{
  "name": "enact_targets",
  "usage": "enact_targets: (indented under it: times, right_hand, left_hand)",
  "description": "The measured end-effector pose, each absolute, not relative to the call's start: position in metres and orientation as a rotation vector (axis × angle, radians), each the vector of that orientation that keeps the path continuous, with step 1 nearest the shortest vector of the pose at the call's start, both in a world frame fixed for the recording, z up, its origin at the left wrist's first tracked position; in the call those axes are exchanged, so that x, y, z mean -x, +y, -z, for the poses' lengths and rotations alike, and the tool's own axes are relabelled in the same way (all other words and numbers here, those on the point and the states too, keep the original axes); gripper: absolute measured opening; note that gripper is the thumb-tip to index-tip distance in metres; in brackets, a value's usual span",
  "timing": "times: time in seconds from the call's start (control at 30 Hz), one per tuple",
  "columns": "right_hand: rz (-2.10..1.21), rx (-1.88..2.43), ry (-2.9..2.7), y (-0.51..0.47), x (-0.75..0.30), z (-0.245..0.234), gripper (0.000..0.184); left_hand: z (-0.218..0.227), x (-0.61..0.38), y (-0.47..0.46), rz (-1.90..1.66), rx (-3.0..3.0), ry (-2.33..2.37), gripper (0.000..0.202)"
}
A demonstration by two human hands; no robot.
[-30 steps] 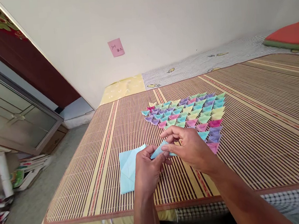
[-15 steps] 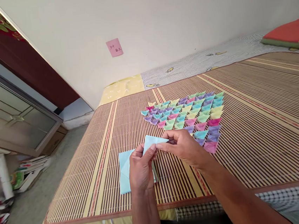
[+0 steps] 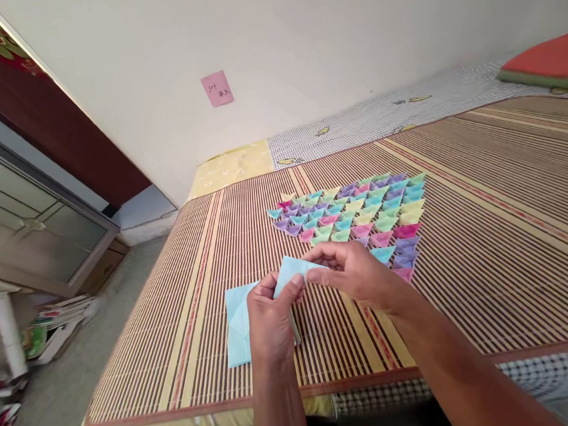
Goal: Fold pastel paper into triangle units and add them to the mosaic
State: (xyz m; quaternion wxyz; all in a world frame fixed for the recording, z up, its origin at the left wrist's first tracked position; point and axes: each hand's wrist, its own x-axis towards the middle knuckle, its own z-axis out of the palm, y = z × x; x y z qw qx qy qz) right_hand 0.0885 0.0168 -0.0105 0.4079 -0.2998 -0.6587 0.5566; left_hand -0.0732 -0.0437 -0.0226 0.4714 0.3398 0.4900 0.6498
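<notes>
A folded piece of light blue paper (image 3: 289, 270) is held up between both hands. My left hand (image 3: 273, 308) pinches its lower left part with the thumb on top. My right hand (image 3: 352, 270) grips its right end between thumb and fingers, covering the tip. Below my left hand lies light blue paper (image 3: 237, 328) with crease lines, partly hidden by that hand and wrist. Just beyond my right hand, rows of small folded paper boats (image 3: 354, 209) in green, blue, purple, pink and yellow lie close together.
A striped bamboo mat (image 3: 185, 330) covers the bed, with yellow cloth (image 3: 232, 168) showing at its edge. A pink note (image 3: 217, 89) sticks to the wall behind. A red folded quilt (image 3: 550, 57) lies far right. Papers (image 3: 61, 328) and a door stand at the left.
The held light blue paper has shifted slightly right with both hands. My right fingers now cover its right tip, which stuck out in view before.
</notes>
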Motion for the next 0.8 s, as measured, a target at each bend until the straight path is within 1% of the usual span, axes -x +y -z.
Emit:
enact_targets:
  times: [0.17,0.3,0.43,0.8]
  right_hand:
    - [-1.334,0.762,-1.580,0.011,-0.074,0.012,0.025]
    - [-1.282,0.767,-1.546,0.012,-0.077,0.011,0.025]
    - [-1.304,0.773,-1.550,0.013,-0.082,0.009,0.025]
    - [-1.290,0.855,-1.569,0.016,-0.091,0.004,0.034]
  left_hand:
    - [0.018,0.062,-0.048,-1.563,-1.014,1.406,0.028]
    - [0.018,0.060,-0.047,-1.618,-0.937,1.354,0.022]
    - [0.020,0.061,-0.046,-1.629,-0.938,1.290,0.019]
    - [0.020,0.067,-0.048,-1.570,-1.028,1.279,0.026]
